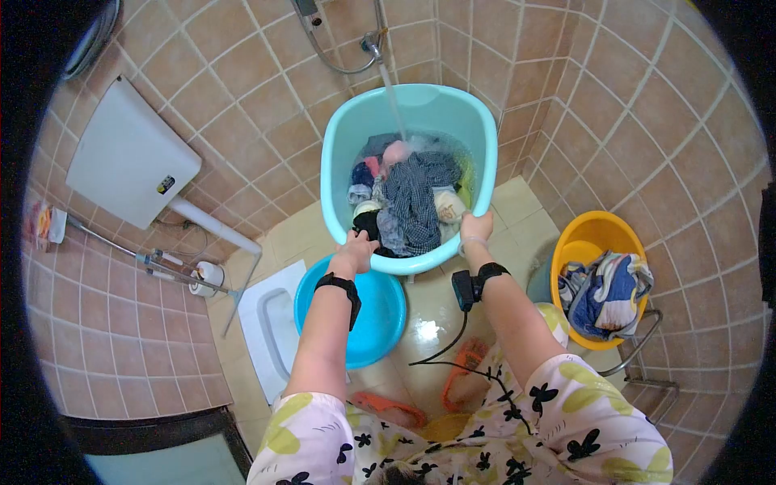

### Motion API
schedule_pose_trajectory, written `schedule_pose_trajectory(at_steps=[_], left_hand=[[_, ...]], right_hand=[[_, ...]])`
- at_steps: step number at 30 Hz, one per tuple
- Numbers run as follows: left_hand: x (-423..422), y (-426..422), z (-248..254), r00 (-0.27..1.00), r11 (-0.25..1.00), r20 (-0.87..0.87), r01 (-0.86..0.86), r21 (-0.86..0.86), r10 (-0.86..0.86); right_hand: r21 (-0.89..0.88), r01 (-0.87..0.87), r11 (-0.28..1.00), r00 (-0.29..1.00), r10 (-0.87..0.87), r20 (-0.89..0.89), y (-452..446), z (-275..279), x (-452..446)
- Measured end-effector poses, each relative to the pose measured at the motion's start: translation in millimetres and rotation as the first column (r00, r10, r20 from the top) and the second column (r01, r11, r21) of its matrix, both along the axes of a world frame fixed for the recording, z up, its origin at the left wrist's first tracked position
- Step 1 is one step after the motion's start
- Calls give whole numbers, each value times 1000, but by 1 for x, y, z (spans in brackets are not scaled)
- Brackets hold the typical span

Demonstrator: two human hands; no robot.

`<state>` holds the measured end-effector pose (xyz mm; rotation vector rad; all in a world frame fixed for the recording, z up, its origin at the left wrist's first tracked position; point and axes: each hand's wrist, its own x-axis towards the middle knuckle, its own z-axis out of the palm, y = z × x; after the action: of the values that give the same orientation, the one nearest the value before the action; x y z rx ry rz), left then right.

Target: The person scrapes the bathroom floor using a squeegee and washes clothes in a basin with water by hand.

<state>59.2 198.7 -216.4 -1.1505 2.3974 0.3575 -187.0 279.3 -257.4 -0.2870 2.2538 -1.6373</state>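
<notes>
Clothes (414,202) are gathered in a large turquoise tub (330,182), heaped in water, with a dark checked garment (404,190) spread over the middle of the pile. At the far left, a white cistern (133,153) is fixed to the tiled wall, and below it a paper roll (206,279) is seen near a pale pipe (214,225). A white squat toilet (259,331) is set into the floor and is partly overlapped by a blue basin (384,315), which is itself overlapped by the left forearm. The left hand (356,252) is placed at the tub's near left rim, its fingers laid at a black garment (368,224); whether they are closed on the cloth or only rested there cannot be told. Farther back, a stream of water (391,95) is let down from a wall tap (371,45) onto the pile. Orange slippers (388,408) are worn below. At the tub's near right side, the rim is gripped by the right hand (477,229), with the fingers curled over it. A black device (464,291) is strapped at the right wrist. At the far right, a blue and white garment (610,299) is held in a yellow bucket (596,218).
</notes>
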Motion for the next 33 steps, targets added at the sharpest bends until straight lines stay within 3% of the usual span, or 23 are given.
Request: schedule_pose_trajectory(at_steps=[4,10,11,13,15,16,18,20,22,23,24,26,28,30,31,32,33], left_hand=[[1,5,10,1000,1000,-22,3,-8,-3],[6,-6,-21,997,998,-59,39,-49,-42],[7,11,-2,984,992,-175,-14,-129,-8],[21,35,-17,812,838,-570,-221,-500,-127],[43,77,-62,566,696,-812,-641,-324,143],[56,101,-102,421,659,-844,-744,-110,334],[73,165,-132,567,628,-293,-755,189,770],[89,213,-166,837,846,-128,-517,128,531],[95,226,-197,811,819,-131,-551,158,571],[97,230,-211,808,817,-139,-549,176,573],[99,230,-221,859,877,-229,-479,-39,459],[104,215,-213,838,887,-298,-453,88,457],[116,193,-170,814,908,-431,-417,34,389],[143,170,-78,364,685,-628,-612,395,687],[169,145,-99,614,807,-605,-585,82,507],[195,119,-57,719,811,-393,-566,150,574],[227,99,-51,618,777,-544,-620,107,568]], right_hand=[[32,9,999,1000,-10,16,-2,1,-1],[38,9,999,999,-8,-40,-4,-4,-4],[79,6,997,999,-3,-35,-4,-2,-3],[68,2,998,999,0,-32,-4,7,-2],[89,46,995,998,-42,-50,-4,-4,-1],[122,70,990,996,-62,-71,-10,-13,-6],[15,-22,1000,995,24,-99,-11,-19,-9],[96,0,995,992,12,-126,-17,-45,-21],[109,51,993,974,-25,-226,-18,-38,-17],[193,0,981,981,37,-188,-20,-43,-26],[277,-50,959,985,94,-147,-20,-52,-35],[173,-19,985,979,53,-199,-16,-46,-25],[205,-74,976,971,117,-209,-22,-68,-48],[349,-322,880,901,398,-173,13,3,-8],[407,-427,808,848,514,-130,29,40,8],[452,-502,737,808,586,-57,36,47,11],[469,-509,722,759,634,-151,26,16,-13]])
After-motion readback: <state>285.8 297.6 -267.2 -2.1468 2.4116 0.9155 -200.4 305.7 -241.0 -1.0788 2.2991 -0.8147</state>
